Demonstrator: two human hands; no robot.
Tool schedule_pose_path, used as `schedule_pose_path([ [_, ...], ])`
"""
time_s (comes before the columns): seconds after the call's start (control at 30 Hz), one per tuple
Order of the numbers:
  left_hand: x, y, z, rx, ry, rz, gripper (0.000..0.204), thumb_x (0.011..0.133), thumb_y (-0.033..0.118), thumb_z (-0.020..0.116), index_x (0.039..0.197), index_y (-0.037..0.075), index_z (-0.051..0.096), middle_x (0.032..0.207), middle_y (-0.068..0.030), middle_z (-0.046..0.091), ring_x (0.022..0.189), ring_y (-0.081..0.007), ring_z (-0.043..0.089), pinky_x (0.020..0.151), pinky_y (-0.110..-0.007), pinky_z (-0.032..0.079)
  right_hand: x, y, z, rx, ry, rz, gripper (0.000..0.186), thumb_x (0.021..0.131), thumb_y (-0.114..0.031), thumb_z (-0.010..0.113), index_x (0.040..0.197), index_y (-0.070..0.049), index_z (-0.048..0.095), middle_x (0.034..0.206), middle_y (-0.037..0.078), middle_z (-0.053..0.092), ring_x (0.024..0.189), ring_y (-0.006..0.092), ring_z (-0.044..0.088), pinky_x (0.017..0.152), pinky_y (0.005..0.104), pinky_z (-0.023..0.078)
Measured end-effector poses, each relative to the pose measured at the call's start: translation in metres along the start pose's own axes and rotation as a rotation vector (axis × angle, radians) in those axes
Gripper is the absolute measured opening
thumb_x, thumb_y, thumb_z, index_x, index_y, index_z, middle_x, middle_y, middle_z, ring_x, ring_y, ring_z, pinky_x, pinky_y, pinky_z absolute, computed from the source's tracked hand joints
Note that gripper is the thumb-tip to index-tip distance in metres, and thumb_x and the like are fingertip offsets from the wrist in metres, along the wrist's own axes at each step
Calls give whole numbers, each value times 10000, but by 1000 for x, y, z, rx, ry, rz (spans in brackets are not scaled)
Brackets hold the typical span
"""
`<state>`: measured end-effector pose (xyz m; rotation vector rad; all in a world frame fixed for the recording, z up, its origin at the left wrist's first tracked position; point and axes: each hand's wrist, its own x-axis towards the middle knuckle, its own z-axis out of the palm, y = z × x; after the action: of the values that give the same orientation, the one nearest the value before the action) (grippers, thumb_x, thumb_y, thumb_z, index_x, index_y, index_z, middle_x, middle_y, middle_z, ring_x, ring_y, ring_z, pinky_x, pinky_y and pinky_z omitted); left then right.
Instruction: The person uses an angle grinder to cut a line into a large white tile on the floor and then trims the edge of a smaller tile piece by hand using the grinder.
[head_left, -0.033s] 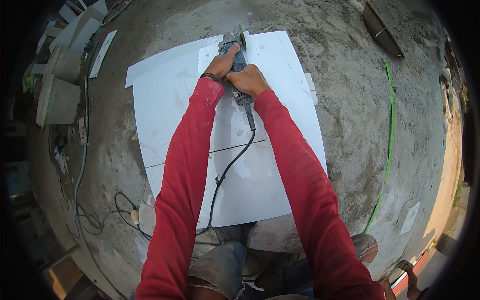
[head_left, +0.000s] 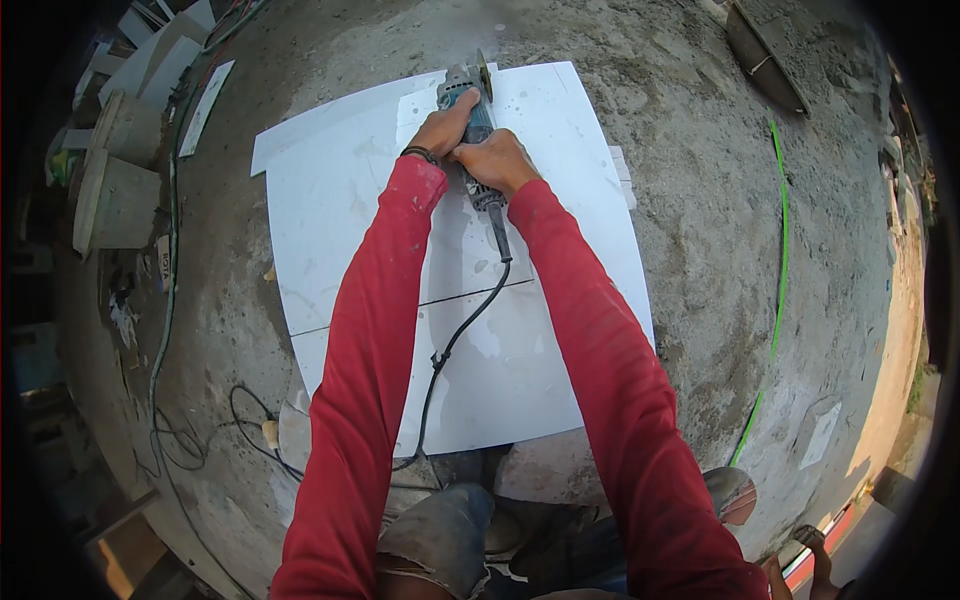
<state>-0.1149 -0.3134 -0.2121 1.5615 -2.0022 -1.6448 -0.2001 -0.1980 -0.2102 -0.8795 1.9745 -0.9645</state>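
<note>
One wide spread of rough grey ground fills most of the view, and across the middle of it lies a white slab, a thin dark line running crosswise over its surface. Down come two long red sleeves, reaching forward over that white surface from the lower edge! Off to the right, a bright green strip curves along the ground; to the left, a grey pot lies on its side. Now the angle grinder, right up at the slab's far edge, black cord trailing back toward the knees. The left hand wraps round its body near the head; the right hand grips just behind, nearer the cord end. Out front, the disc stands edge-up, its contact with the slab impossible to tell. Smallest of all, a dark wristband circles the left wrist.
</note>
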Motion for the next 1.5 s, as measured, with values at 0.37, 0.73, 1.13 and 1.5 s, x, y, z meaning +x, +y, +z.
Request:
schedule_pose_path([
  [0.37, -3, -4, 8, -1, 90, 2, 989, 879, 768, 458, 1311, -103, 638, 1349, -320, 621, 1244, -396, 602, 1069, -415, 409, -4, 2, 2, -14, 15, 32, 495, 727, -336, 803, 825, 143, 725, 807, 204, 724, 750, 250, 709, 716, 382, 548],
  [0.73, -6, -6, 9, -7, 84, 7, 1014, 867, 785, 469, 1306, -113, 637, 1339, -310, 631, 1241, -391, 598, 1074, -422, 403, -12, 1, -1, -47, 5, 22, 542, 728, -363, 787, 877, 155, 727, 842, 218, 729, 769, 267, 717, 731, 393, 556],
  [1.13, -5, -14, 13, -26, 100, 5, 1012, 851, 789, 484, 1269, -117, 659, 1284, -305, 659, 1188, -384, 627, 1034, -419, 432, -16, 4, 1, -50, 24, 19, 536, 715, -365, 799, 878, 142, 735, 837, 210, 727, 765, 272, 713, 732, 393, 554],
  [1.5, -8, -14, 11, -56, 20, -9, 1026, 850, 789, 511, 1361, -96, 605, 1377, -259, 616, 1254, -346, 588, 1094, -404, 391, -21, 3, -1, -38, 19, 25, 531, 710, -353, 793, 870, 149, 731, 831, 216, 724, 762, 266, 711, 724, 392, 552],
])
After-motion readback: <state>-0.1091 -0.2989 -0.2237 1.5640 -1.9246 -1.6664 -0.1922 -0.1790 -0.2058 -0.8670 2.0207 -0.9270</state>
